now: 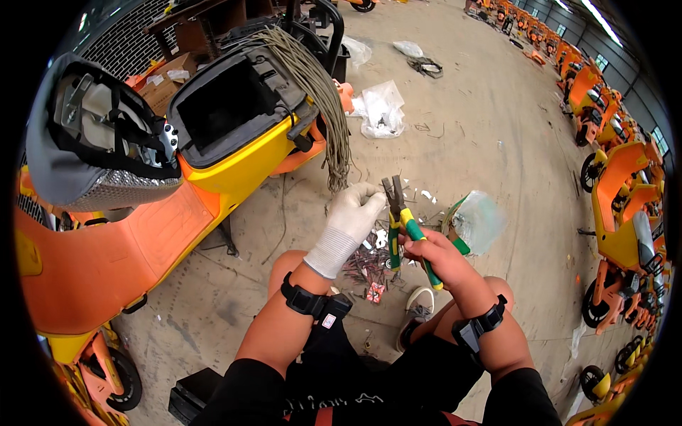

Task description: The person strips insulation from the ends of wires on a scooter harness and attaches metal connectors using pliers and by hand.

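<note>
My left hand, in a white knit glove, is closed in a pinch beside the plier jaws; what it holds is too small to make out. My bare right hand grips green-and-yellow pliers, jaws pointing up near the left fingertips. Just behind, a long bundle of olive-grey wires hangs over an open dark storage box on a yellow-and-orange scooter. Below my hands lie scattered wire scraps and small pieces. Right of them is a clear plastic bag with something green.
A grey padded seat stands open on the scooter at left. White plastic and a black coil lie on the concrete floor ahead. Rows of orange scooters line the right side. A black box sits at my lower left.
</note>
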Available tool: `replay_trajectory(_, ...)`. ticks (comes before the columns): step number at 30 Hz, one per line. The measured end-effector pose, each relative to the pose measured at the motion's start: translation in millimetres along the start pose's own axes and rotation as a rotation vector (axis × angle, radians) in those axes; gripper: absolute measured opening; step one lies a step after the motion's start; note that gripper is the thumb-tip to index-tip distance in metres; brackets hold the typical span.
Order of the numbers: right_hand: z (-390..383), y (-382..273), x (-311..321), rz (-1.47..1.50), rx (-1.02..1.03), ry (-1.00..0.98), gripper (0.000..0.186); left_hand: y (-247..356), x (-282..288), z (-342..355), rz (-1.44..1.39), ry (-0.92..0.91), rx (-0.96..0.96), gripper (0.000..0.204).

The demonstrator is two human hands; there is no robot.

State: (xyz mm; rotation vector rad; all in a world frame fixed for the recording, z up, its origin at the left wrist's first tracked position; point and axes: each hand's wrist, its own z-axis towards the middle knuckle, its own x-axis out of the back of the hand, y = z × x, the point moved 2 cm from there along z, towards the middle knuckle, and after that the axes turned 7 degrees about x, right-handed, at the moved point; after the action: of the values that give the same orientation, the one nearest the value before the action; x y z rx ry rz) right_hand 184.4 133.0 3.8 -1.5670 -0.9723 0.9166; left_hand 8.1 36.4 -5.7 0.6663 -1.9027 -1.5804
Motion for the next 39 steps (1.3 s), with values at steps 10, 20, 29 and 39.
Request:
replay_trajectory(10, 3.8, 2.6, 7.2, -0.166, 0.021, -0.049, 0.020, 2.6, -1.5, 0.5, -0.033, -0.166, 0.042, 0.017)
replay_trajectory(20, 3.2, 9.3, 9.0, -0.229, 0.121, -0.067, 0.023, 5.9, 5.0, -2.3, -0.129, -0.231, 0.114, 0.013)
replay_trajectory(29, -4.2, -9.0, 6.0, -0.258, 0.054, -0.067, 0.025, 13.2, 17.7, -14.0, -0.339, -0.371, 0.297, 0.012)
replay_trajectory(39, -10.8, -23.7, 1.7, 0.107, -0.063, -0.154, 0.032, 16.8, 15.8, -21.3, -0.584, -0.402, 0.275, 0.010)
